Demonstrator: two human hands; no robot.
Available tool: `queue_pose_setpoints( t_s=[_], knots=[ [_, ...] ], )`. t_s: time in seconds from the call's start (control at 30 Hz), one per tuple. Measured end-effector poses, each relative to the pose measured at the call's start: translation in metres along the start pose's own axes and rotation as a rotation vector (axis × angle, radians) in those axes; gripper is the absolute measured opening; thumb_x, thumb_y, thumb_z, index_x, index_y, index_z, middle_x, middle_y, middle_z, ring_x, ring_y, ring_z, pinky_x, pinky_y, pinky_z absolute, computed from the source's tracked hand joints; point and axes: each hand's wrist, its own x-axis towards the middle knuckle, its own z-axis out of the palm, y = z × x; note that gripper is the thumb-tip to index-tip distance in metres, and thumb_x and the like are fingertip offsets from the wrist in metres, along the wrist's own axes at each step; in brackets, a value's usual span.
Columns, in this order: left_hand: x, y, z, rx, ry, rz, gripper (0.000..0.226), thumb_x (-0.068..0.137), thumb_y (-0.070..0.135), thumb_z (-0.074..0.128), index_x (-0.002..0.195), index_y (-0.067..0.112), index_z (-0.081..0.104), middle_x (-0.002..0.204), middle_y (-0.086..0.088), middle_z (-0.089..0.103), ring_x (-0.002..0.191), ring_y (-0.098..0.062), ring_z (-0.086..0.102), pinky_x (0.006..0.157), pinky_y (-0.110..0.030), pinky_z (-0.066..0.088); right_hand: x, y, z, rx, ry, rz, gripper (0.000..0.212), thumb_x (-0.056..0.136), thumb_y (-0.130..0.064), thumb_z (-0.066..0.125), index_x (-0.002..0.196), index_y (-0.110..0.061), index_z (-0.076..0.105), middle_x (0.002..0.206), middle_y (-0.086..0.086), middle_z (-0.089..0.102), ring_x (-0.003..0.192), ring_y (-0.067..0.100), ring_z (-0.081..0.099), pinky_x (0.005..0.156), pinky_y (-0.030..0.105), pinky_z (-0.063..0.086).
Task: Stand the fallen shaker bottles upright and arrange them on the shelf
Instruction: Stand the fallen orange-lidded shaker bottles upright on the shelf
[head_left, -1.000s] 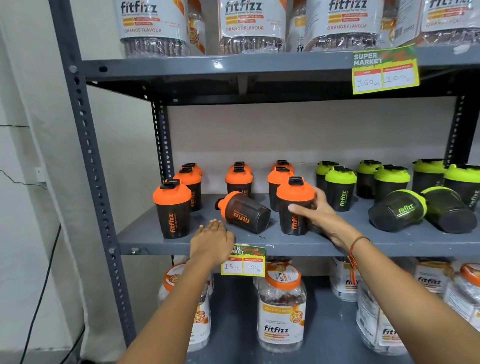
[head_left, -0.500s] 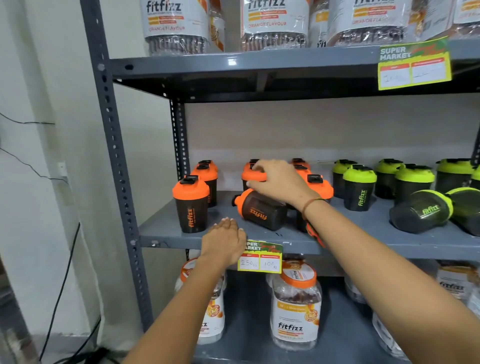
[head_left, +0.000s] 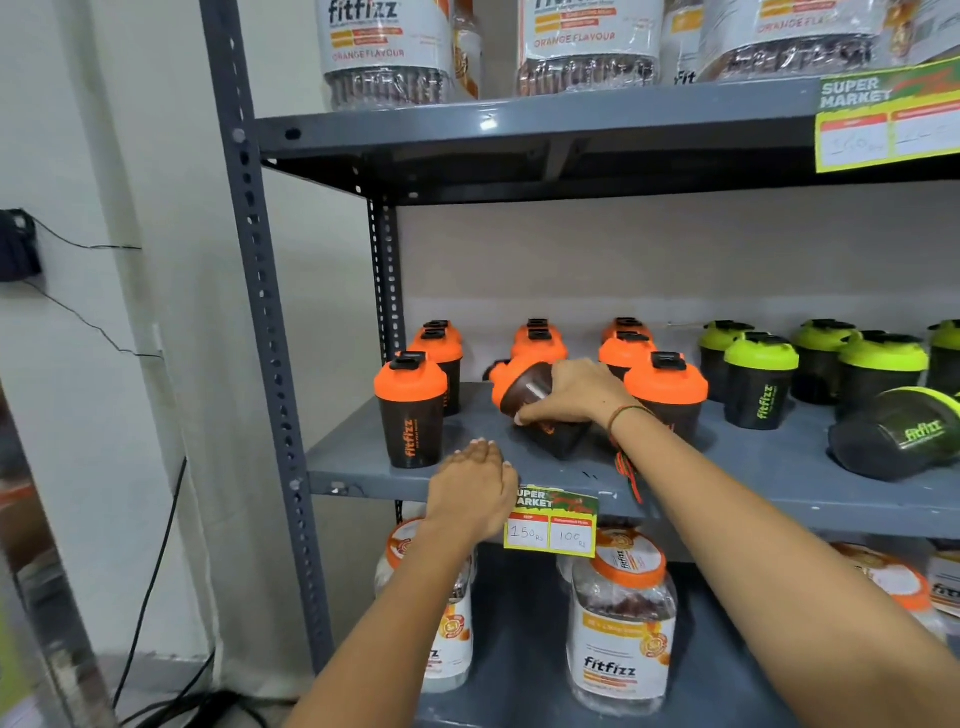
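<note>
An orange-lidded dark shaker bottle (head_left: 524, 395) lies tilted on the grey middle shelf (head_left: 779, 467), lid pointing up-left. My right hand (head_left: 574, 392) is closed over its body from above. My left hand (head_left: 475, 486) rests flat on the shelf's front edge, fingers together, holding nothing. Several orange-lidded shakers stand upright around it, one at the front left (head_left: 411, 410) and one just right of my hand (head_left: 667, 387). Upright green-lidded shakers (head_left: 761, 382) fill the right side. A green-lidded shaker (head_left: 901, 434) lies on its side at the far right.
A price tag (head_left: 551, 522) hangs on the shelf edge by my left hand. Large fitfizz jars stand on the lower shelf (head_left: 621, 623) and on the upper shelf (head_left: 387, 47). The grey upright post (head_left: 260, 312) bounds the left; cables run along the wall.
My right hand left the upright orange shaker, moved left and closed on the fallen orange bottle, which has tipped up from flat. The view shifted left. My left hand stayed on the shelf edge.
</note>
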Motion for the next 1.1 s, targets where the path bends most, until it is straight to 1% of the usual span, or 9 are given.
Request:
queue_pose_setpoints(
  t_s=[0.1,0.17,0.23,0.4,0.5,0.7,0.97,1.03,1.1],
  knots=[
    [-0.001,0.000,0.000,0.004,0.008,0.008,0.054,0.101,0.032,0.024,0.143,0.003,0.041,0.151,-0.016,0.041,0.140,-0.024,0.038,0.116,-0.036,0.027,-0.006,-0.004,0.006,0.366,0.159,0.026,0.092,0.052,-0.071,0.074,0.121,-0.016,0.048,0.119,0.010,0.064,0.105,0.033,0.061,0.075,0.033,0.045],
    [-0.001,0.000,0.000,0.007,0.005,0.012,0.053,0.101,0.032,0.024,0.142,0.003,0.041,0.151,-0.015,0.042,0.139,-0.024,0.039,0.116,-0.036,0.028,-0.013,-0.006,0.015,0.543,0.228,0.041,0.104,0.050,-0.071,0.073,0.133,-0.018,0.039,0.124,0.008,0.062,0.111,0.032,0.061,0.078,0.032,0.045],
    [-0.001,0.001,-0.001,0.009,0.003,0.013,0.053,0.101,0.032,0.023,0.141,0.003,0.042,0.150,-0.015,0.042,0.138,-0.024,0.040,0.115,-0.037,0.029,-0.021,-0.005,0.028,0.645,0.235,0.052,0.106,0.051,-0.067,0.075,0.136,-0.020,0.033,0.127,0.007,0.061,0.114,0.031,0.060,0.083,0.033,0.047],
    [-0.001,0.000,0.000,0.030,0.008,0.013,0.054,0.101,0.031,0.023,0.144,0.003,0.039,0.152,-0.016,0.040,0.140,-0.024,0.037,0.116,-0.037,0.028,-0.031,0.006,0.056,0.790,0.198,0.115,0.090,0.055,-0.060,0.080,0.124,-0.020,0.037,0.127,0.009,0.060,0.117,0.030,0.059,0.093,0.042,0.052],
    [0.000,0.001,0.001,0.044,0.022,0.011,0.053,0.100,0.031,0.023,0.143,0.004,0.040,0.151,-0.015,0.041,0.139,-0.024,0.039,0.115,-0.036,0.029,-0.031,0.010,0.061,0.838,0.192,0.126,0.083,0.060,-0.056,0.082,0.120,-0.021,0.036,0.126,0.009,0.060,0.117,0.028,0.059,0.091,0.039,0.053],
    [-0.002,0.001,0.001,0.024,0.037,0.010,0.054,0.100,0.032,0.023,0.142,0.005,0.042,0.150,-0.015,0.042,0.138,-0.023,0.041,0.115,-0.036,0.030,-0.035,0.010,0.065,0.896,0.194,0.088,0.083,0.068,-0.049,0.083,0.131,-0.018,0.038,0.131,0.008,0.059,0.122,0.027,0.058,0.090,0.033,0.051],
    [-0.004,0.002,0.006,-0.083,0.142,-0.028,0.050,0.100,0.031,0.023,0.133,0.006,0.050,0.142,-0.015,0.052,0.129,-0.024,0.050,0.110,-0.038,0.036,-0.064,0.022,0.058,0.824,0.227,0.055,0.103,0.070,-0.054,0.081,0.152,-0.021,0.028,0.149,0.005,0.046,0.137,0.023,0.045,0.108,0.037,0.039],
    [-0.008,0.006,0.009,-0.200,0.263,-0.070,0.049,0.100,0.031,0.023,0.132,0.006,0.052,0.138,-0.015,0.056,0.125,-0.025,0.053,0.109,-0.038,0.037,-0.076,0.029,0.056,0.729,0.319,0.048,0.090,0.075,-0.051,0.077,0.149,-0.023,0.033,0.145,0.003,0.049,0.131,0.022,0.050,0.107,0.045,0.044],
    [-0.015,0.014,0.012,-0.446,0.439,-0.186,0.053,0.100,0.035,0.023,0.136,0.009,0.051,0.140,-0.013,0.055,0.128,-0.026,0.051,0.110,-0.042,0.038,-0.091,0.037,0.057,0.608,0.458,-0.017,0.067,0.080,-0.049,0.069,0.139,-0.028,0.045,0.133,-0.004,0.056,0.115,0.010,0.056,0.096,0.037,0.051]
  ],
)
